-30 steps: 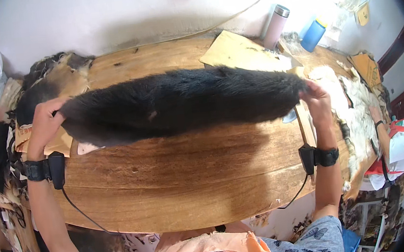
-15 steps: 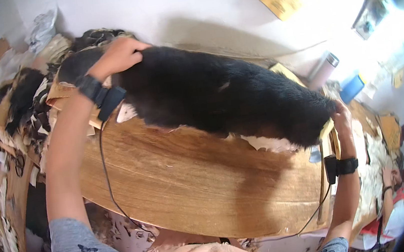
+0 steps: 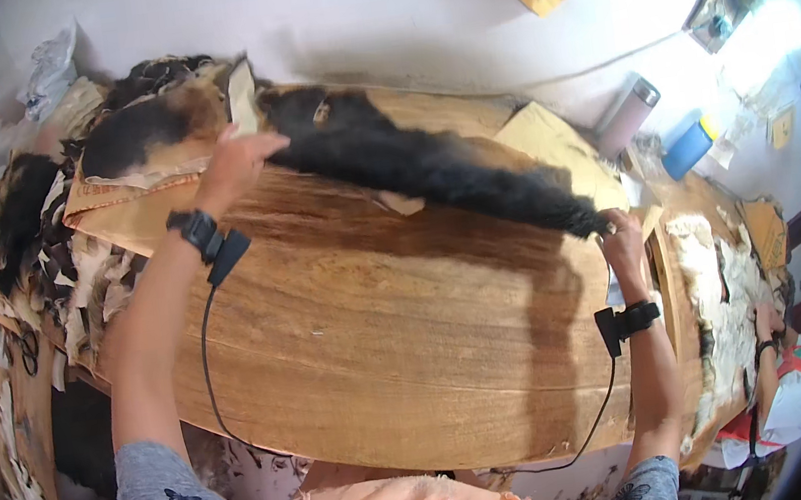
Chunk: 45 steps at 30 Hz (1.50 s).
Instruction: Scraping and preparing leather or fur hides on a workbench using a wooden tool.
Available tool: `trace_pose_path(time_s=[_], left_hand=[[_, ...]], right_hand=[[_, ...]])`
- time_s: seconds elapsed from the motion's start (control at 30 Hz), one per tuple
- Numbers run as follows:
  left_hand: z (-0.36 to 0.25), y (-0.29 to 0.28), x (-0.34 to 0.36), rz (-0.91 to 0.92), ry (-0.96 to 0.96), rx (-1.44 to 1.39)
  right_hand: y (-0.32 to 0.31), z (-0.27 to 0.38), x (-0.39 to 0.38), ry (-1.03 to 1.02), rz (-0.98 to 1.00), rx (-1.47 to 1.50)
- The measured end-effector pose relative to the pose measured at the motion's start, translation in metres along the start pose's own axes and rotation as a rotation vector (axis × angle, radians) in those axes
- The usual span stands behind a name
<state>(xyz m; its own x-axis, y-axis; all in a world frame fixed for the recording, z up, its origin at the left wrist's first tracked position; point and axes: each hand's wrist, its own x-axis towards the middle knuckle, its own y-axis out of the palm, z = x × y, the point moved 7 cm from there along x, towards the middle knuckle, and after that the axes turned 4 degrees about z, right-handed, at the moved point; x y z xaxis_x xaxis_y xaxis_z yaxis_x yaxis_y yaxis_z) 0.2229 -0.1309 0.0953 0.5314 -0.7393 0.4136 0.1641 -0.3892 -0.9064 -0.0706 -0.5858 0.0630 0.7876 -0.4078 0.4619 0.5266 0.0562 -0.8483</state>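
Two hands stretch a long black fur pelt (image 3: 431,171) across the far side of the wooden tabletop (image 3: 361,335). The left hand (image 3: 235,165) presses one end down, fingers spread flat, beside a heap of fur scraps (image 3: 37,225); the right hand (image 3: 622,235) pinches the other end, its grip closed on the fur, keeping the pelt taut. A half second earlier the pelt hung broad and lifted in the air; now it lies narrower and lower along the board.
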Motion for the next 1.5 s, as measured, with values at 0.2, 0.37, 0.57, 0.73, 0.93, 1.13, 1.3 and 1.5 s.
trace_pose_path(time_s=[0.2,0.37,0.57,0.73,0.93,1.13,1.3,1.5], left_hand=[[-0.013,0.034,-0.065,0.127,-0.057,-0.059],[-0.033,0.026,-0.094,0.185,-0.037,0.027],[-0.05,0.034,-0.122,0.237,-0.064,-0.006],[-0.052,0.036,-0.133,0.199,-0.191,-0.087],[-0.051,0.035,-0.13,0.365,-0.314,-0.046],[-0.124,0.036,-0.073,0.216,-0.163,-0.09],[-0.167,0.091,-0.063,0.589,-0.234,-0.041],[-0.166,0.106,-0.078,0.667,-0.284,-0.048]], right_hand=[[0.012,0.0,-0.053,0.009,0.076,0.05],[0.012,0.011,-0.081,0.02,0.24,0.11],[0.011,0.016,-0.1,0.032,0.244,0.113],[0.005,0.019,-0.111,-0.01,0.194,0.122],[-0.002,0.022,-0.112,-0.05,0.299,0.004],[0.008,0.063,-0.097,-0.165,0.276,-0.062],[0.057,0.077,-0.108,-0.138,0.635,-0.137],[0.063,0.072,-0.119,-0.161,0.675,-0.141]])
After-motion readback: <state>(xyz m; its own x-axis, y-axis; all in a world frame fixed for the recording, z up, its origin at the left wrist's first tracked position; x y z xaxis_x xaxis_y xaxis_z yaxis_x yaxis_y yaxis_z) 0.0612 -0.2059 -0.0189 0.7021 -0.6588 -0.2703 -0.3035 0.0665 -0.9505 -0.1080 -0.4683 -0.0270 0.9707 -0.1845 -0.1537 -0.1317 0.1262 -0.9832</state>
